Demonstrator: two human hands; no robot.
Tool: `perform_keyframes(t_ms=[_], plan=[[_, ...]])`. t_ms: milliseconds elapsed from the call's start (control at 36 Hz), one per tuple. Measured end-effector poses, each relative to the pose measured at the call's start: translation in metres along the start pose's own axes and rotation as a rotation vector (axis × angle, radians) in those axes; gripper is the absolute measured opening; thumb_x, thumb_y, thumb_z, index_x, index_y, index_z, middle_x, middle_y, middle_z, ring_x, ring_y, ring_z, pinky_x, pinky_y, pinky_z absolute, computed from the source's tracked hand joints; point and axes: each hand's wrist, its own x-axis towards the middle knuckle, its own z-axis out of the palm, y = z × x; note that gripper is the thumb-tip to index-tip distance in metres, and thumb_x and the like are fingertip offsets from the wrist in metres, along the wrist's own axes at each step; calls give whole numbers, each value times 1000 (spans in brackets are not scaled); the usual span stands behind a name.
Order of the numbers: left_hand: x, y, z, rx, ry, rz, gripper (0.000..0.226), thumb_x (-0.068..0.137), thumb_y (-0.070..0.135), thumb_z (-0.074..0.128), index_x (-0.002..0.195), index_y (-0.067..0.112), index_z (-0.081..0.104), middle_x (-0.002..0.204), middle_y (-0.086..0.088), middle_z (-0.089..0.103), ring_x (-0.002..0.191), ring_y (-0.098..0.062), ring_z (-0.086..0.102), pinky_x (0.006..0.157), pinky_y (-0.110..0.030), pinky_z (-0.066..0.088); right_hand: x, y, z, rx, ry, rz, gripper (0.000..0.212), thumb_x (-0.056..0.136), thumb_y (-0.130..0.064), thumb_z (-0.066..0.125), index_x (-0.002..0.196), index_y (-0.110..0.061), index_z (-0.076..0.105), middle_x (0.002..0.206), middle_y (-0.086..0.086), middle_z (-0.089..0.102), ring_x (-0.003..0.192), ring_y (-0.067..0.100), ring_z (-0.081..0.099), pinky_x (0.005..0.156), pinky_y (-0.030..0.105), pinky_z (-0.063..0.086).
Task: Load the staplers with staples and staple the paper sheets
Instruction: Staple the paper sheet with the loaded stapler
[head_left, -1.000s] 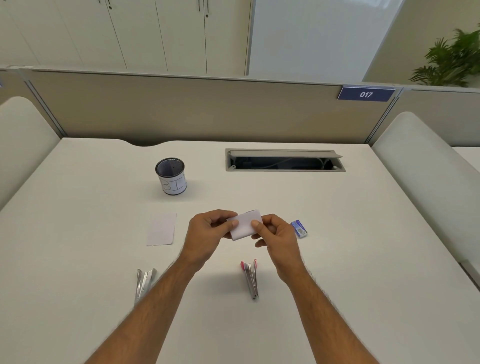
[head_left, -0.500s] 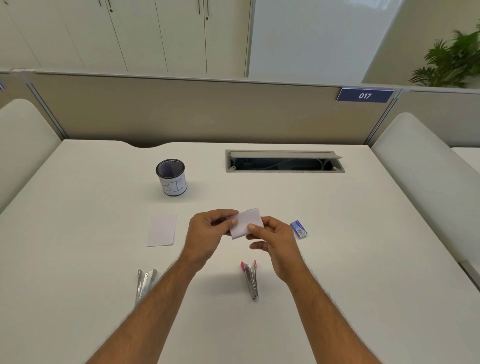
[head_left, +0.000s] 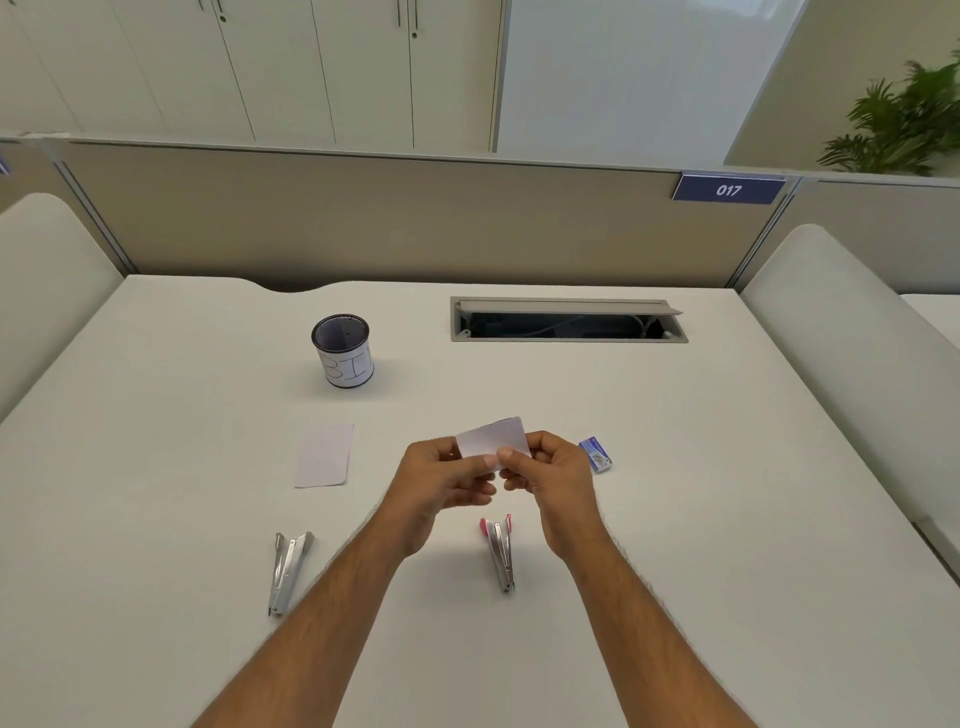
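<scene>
White folded paper (head_left: 493, 435) is pinched by left hand (head_left: 441, 480) and right hand (head_left: 553, 480) above the pink stapler (head_left: 500, 551), likely squaring edges before stapling.

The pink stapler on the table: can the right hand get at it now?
Probably not at once: the right hand pinches the paper sheets together with the left hand. The pink stapler lies uncovered just below both hands, so the path itself looks free.

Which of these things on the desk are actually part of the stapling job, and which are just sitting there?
In use: paper sheets held in both hands, spare sheet, pink stapler, grey stapler, staple box.

Lying about: pen cup, cable hatch.
</scene>
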Motion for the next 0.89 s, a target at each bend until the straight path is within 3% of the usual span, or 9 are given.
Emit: perform_keyframes(t_ms=[111,417,556,694,889], plan=[[0,-3,1,18,5,-50,18,83,16,86,93,2,80,79,-19,73,67,-26,72,61,-30,59,-2,0,0,-8,10,-13,10,85,-8,77,95,-7,75,80,15,75,68,21,68,64,31,55],[3,-1,3,152,39,34,14,89,11,80,91,-2,78,70,-16,69,55,-21,63,54,-28,53,-5,2,-2,142,9,119,29,81,-10,84,104,1,71,86,18,74,74,25,69,70,31,58],[5,-3,1,152,14,39,15,89,13,81,92,-2,79,70,-15,70,56,-21,63,55,-29,53,-4,1,-2,112,49,115,26,80,-7,84,101,1,72,83,20,73,70,25,70,66,29,58],[6,-4,-4,138,3,40,12,89,12,80,95,1,79,71,-16,72,56,-22,65,55,-28,55,-2,1,-2,109,31,105,12,88,-5,75,98,1,74,83,19,76,70,27,71,66,31,59],[7,-3,-9,147,-6,36,12,91,9,78,99,0,78,70,-15,72,55,-21,64,54,-28,54,0,3,-1,104,18,110,17,98,-3,60,111,-3,70,87,22,76,74,29,74,68,32,61]])
